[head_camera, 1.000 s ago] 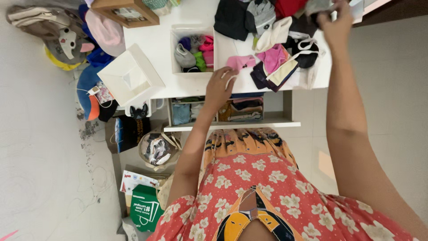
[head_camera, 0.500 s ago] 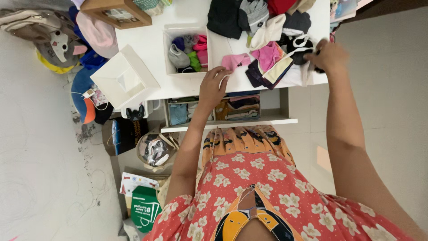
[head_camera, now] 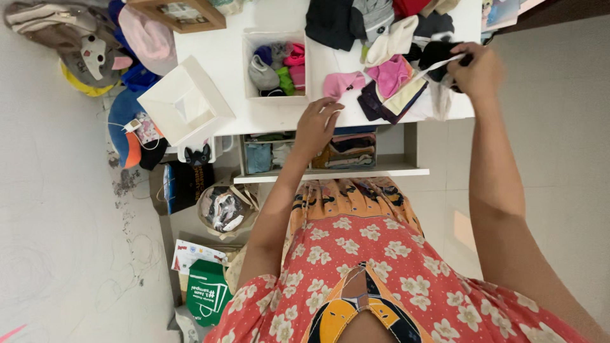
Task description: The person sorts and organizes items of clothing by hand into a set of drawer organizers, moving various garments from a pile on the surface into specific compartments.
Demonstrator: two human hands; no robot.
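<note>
Here, your white tabletop [head_camera: 222, 63] carries a heap of mixed clothes [head_camera: 387, 38] and, left of it, a white box [head_camera: 277, 38] of rolled socks. Your right hand [head_camera: 478, 68] is closed on what looks like a black garment with white trim [head_camera: 438, 54] at the heap's right edge. Your left hand [head_camera: 316, 124] rests open-fingered on the tabletop's near edge, just below a pink piece [head_camera: 342, 82].

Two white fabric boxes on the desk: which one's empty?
The tilted white fabric box hanging over the white desk's left corner is empty. The other white box, upright mid-desk, holds rolled colourful garments.
</note>
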